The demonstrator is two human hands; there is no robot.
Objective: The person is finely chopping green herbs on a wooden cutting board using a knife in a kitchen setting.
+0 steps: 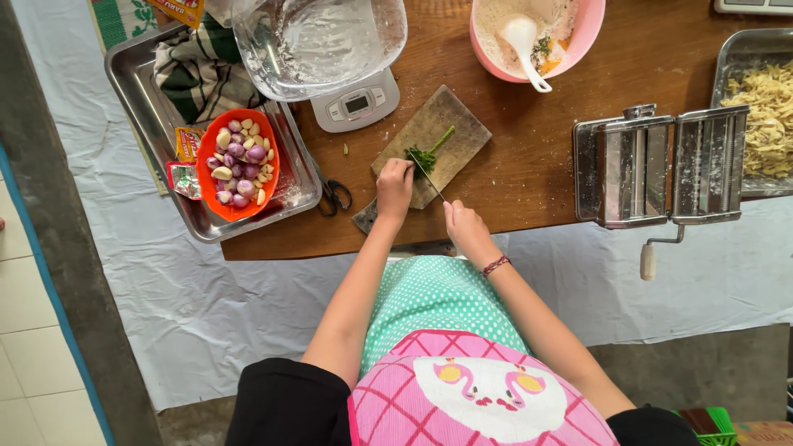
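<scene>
Plainly, risks first, then positions:

Cut risk: the left hand [394, 183] presses down on the green herbs [424, 155] with its fingers bent, right beside the blade of the knife [429, 177]; a fingertip that strays forward could, in all likelihood, meet the edge.
Board slip: the wooden cutting board [450, 132] lies at an angle on the wooden table [545, 157], with a corner close to the near edge; a hard stroke could shift it.
Scatter: chopped bits could roll off the board toward the scissors [334, 195], which lie to the left of the left hand.
Left hand: closed down on the herbs, holding them flat.
Right hand: the right hand [464, 226] is clenched around the knife handle; the blade points up and away toward the herbs.
Herbs: under and just beyond the left fingertips; the stems stretch away from both hands.
Around: a kitchen scale [357, 103] beyond the left hand; a pasta machine [661, 165] well to the right of the right hand; an orange bowl of shallots and garlic [238, 163] far left, in a metal tray [149, 99].
</scene>
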